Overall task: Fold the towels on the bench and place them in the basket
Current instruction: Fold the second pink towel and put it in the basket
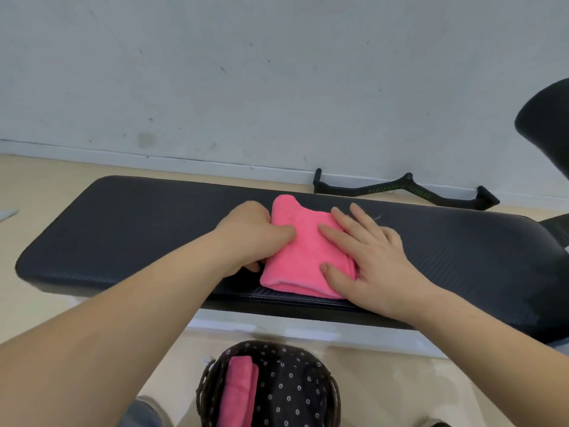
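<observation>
Pink towel (303, 251) lies crosswise on bench (138, 229), left hand (246, 235) pinching it, right hand (372, 260) flat.

Head-worn view, close down over bench (123, 235)

Looks like a small gym or workout room. Marked as such by a long black padded bench (123, 229) with ribbed covering, a black pull bar (400, 189) lying on the pale floor (46, 174) against the scuffed white wall (277, 72), far right, and more black padding (545, 124) at the right edge.
</observation>
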A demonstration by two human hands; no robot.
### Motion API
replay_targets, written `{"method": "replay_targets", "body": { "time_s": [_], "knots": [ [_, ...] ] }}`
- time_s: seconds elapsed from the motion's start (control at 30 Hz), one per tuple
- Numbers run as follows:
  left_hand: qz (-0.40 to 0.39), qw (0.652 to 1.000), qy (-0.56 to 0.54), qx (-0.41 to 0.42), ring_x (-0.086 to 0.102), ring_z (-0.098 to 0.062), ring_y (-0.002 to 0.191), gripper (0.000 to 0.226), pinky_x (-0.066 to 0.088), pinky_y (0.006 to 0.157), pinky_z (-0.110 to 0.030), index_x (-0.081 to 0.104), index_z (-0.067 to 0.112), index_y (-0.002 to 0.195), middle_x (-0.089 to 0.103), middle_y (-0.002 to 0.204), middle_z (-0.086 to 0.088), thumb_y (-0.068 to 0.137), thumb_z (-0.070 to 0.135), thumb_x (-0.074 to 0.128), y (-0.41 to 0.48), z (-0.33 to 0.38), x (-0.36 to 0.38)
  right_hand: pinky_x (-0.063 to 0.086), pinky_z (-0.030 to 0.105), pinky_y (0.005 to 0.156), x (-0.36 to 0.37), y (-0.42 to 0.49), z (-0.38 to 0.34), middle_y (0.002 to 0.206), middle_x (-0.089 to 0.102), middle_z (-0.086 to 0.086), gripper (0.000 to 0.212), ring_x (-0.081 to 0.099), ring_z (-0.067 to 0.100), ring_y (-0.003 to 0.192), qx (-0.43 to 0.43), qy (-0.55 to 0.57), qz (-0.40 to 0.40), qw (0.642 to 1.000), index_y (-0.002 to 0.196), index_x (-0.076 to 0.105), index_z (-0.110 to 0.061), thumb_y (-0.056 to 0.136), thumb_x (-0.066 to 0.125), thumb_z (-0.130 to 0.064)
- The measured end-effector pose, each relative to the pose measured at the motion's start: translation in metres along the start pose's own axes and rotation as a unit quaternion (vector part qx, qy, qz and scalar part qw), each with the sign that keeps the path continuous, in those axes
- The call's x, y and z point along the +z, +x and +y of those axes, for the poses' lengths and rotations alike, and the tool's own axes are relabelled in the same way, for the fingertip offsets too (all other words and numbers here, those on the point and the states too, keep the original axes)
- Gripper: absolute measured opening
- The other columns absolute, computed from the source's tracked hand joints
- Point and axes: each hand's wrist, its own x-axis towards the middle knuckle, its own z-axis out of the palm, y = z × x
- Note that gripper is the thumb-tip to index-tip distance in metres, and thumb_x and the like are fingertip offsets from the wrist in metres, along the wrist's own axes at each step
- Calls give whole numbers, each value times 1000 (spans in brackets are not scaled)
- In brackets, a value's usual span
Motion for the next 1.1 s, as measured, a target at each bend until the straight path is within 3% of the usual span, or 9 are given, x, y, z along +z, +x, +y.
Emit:
{"method": "replay_targets", "body": {
  "time_s": [0.1,0.43,0.57,0.67,0.73,0.83,0.93,1.0,1.1],
  "knots": [
    [17,999,-39,14,63,-23,66,21,54,52,-28,51,16,76,65,78,-6,88,25,66,1,1,-6,0,43,126,0,3,-13,172,12,-13,83,-2,8,158,2,-32,-18,999,159,28,-46,84,20,-80],
    [94,988,27,121,64,-11,84,25,57,75,-39,57,27,98,65,91,9,78,34,70,-6,16,-10,2,48,127,12,8,-28,167,13,-9,96,8,11,154,39,33,-21,998,158,23,-49,71,23,-89],
    [31,983,102,152,62,-7,88,28,55,76,-34,57,29,106,62,95,14,81,36,68,-22,35,15,14,49,122,10,11,-26,142,36,-18,77,28,9,141,26,74,-7,997,135,48,-50,67,38,-85],
    [1,968,160,194,59,-12,72,5,58,70,-39,52,20,82,62,78,7,84,21,56,-29,42,30,13,49,124,0,13,-19,127,40,-30,40,36,-1,130,16,133,-60,989,104,50,-59,67,52,-76],
    [-1,956,212,202,57,-15,71,17,54,64,-38,47,19,77,59,77,3,93,22,53,-28,42,34,18,40,125,-12,11,-10,135,43,-39,27,37,-10,132,-8,191,-83,978,103,60,-59,77,63,-57],
    [-22,943,264,200,56,-22,76,29,46,66,-34,39,22,74,57,80,-2,103,24,48,-24,39,37,27,2,104,-24,2,5,131,42,-58,37,36,-29,127,6,294,-64,954,118,66,-56,97,66,-25],
    [-48,957,220,185,61,-24,83,13,47,66,-32,61,14,93,67,93,-7,98,14,49,-21,35,31,19,20,119,-18,-1,8,139,31,-59,41,27,-29,134,-20,254,-55,965,124,58,-61,102,61,-26],
    [-23,975,153,156,64,-19,95,30,50,79,-30,63,24,124,69,110,-2,94,24,60,-13,27,21,14,33,126,-13,0,10,147,27,-53,39,20,-29,137,-20,244,-50,968,125,54,-64,104,56,-31],
    [-3,989,114,91,62,-12,92,58,52,78,-32,51,26,118,64,102,6,77,55,79,-7,16,18,13,25,125,-15,1,8,144,30,-48,26,18,-36,130,3,278,-43,959,116,61,-62,107,48,-41]
  ]
}}
